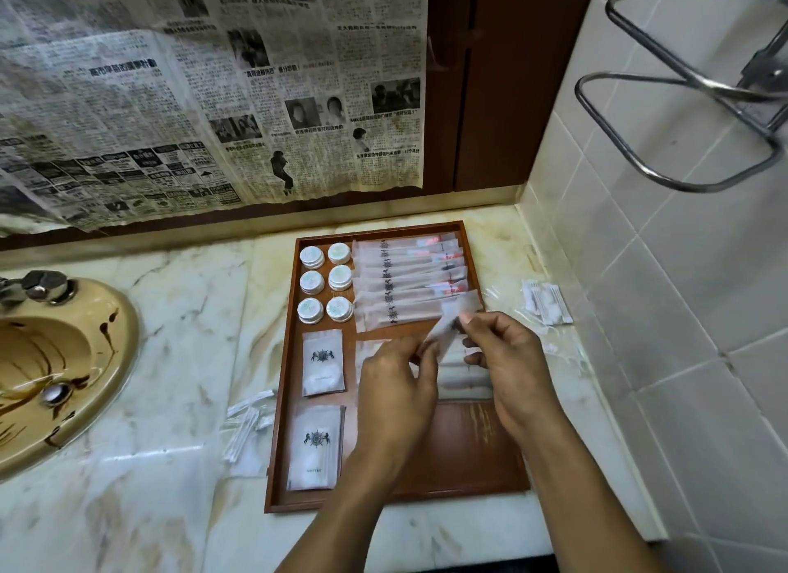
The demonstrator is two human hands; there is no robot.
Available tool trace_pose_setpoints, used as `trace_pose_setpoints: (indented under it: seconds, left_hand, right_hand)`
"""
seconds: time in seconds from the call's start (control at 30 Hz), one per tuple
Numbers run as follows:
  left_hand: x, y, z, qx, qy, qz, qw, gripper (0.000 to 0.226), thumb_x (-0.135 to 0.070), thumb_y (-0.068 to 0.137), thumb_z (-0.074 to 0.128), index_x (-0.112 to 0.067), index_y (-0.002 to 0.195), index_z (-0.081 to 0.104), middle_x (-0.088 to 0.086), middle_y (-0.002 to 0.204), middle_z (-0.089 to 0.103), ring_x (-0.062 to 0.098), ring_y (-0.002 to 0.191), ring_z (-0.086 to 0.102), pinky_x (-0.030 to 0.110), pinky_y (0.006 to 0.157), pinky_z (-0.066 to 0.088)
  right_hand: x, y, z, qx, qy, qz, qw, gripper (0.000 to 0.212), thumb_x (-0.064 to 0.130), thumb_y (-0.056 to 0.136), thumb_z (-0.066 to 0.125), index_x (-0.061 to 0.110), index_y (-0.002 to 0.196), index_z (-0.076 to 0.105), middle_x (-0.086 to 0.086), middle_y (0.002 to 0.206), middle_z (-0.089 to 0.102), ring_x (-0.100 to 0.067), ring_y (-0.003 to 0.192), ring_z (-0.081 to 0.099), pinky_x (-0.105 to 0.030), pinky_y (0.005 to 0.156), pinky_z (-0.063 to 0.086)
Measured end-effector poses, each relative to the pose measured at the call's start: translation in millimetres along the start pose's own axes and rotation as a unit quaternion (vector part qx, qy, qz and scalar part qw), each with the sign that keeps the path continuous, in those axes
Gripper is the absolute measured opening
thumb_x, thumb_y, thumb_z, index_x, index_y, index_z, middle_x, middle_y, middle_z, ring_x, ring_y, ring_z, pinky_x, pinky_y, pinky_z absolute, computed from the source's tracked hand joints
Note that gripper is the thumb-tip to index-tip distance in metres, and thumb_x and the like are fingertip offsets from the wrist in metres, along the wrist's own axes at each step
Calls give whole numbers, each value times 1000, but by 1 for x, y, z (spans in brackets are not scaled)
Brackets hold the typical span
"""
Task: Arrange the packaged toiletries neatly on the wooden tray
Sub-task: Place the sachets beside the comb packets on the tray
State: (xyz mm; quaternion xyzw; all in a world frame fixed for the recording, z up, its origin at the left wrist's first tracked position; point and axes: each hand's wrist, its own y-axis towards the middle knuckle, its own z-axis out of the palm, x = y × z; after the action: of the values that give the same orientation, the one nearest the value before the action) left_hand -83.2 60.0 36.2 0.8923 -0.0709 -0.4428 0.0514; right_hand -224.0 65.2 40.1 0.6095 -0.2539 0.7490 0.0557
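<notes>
L hand (396, 385) + R hand (507, 359) each pinched an end of slim sachet (456, 310) | sachet sat over wooden tray (279, 402), mid-right, above packet rows (409, 274) | prob. light, floppy, slick film; grip by ends, gently

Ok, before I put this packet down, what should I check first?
1. Grip: ok, left hand and right hand both pinch the packet above the wooden tray.
2. Free space: ok, bare wood at the tray's near right.
3. Round tins: ok, six in two columns.
4. Long packets: ok, overlapping row, far right.
5. Everything on tray: not ok, small packets lie on the counter to its left, more packets to its right.
6. Packet's contents: cannot tell.
</notes>
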Motion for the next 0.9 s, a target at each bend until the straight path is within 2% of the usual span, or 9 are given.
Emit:
trace_pose_setpoints:
  seconds: [0.07,0.17,0.3,0.43,0.5,0.57,0.7,0.83,0.9]
  left_hand:
    - [0,-2,-5,7,-87,-87,992,11,-21,95,69,-18,96,79,-12,83,76,0,80,68,16,72,50]
    - [1,-3,-12,35,-182,-144,972,9,-16,93,72,-17,86,78,-5,76,75,11,72,69,22,67,53]
    - [4,-7,-19,51,-220,-177,958,7,-14,94,72,-15,97,78,-5,81,77,13,71,70,22,67,55]
    - [14,-7,-31,62,-236,-191,951,9,-18,95,70,-15,99,78,-5,82,78,12,72,72,22,67,56]
    - [20,-8,-37,77,-226,-189,953,8,-16,95,70,-16,96,78,-4,79,78,6,67,68,18,64,52]
    - [26,-9,-41,95,-218,-192,952,8,-16,94,71,-19,92,78,-2,79,77,6,67,66,21,63,51]
    - [32,-16,-48,134,-196,-198,951,8,-18,93,73,-17,87,78,-2,75,76,4,65,65,19,60,48]
    - [36,-15,-55,129,-198,-206,950,20,-19,91,75,-7,76,74,5,68,70,6,60,57,16,56,41]
    - [37,-12,-58,134,-209,-212,945,23,-16,91,75,-2,73,71,0,63,65,5,57,53,14,55,39]
  right_hand:
    - [-7,-2,3,-13,0,14,1000,17,22,89,74,14,104,71,-2,97,72,-13,88,64,-23,64,51]
    - [-16,-8,11,16,7,48,999,25,19,91,71,15,115,67,-8,103,76,-19,90,71,-37,76,54]
    - [-19,-18,21,15,25,37,999,6,10,92,70,8,97,72,-14,92,77,-22,81,70,-38,77,54]
    - [-21,-18,23,33,-16,34,999,8,14,90,73,10,96,73,-12,90,77,-27,81,71,-49,80,55]
    - [-19,-19,24,48,-21,33,998,13,17,91,72,13,103,74,-8,95,78,-26,87,72,-46,81,55]
    - [-16,-19,26,59,-5,28,998,16,18,91,71,12,106,73,-6,100,78,-24,92,72,-41,83,55]
    - [-12,-18,29,49,-7,21,999,14,13,86,75,2,95,73,-12,89,77,-20,78,70,-37,75,56]
    - [-15,-18,32,2,-12,13,1000,9,11,85,77,4,81,73,-6,74,72,-14,64,63,-29,63,53]
    - [-18,-20,36,-19,15,20,1000,10,11,86,75,6,78,72,-4,70,70,-12,62,63,-26,59,53]
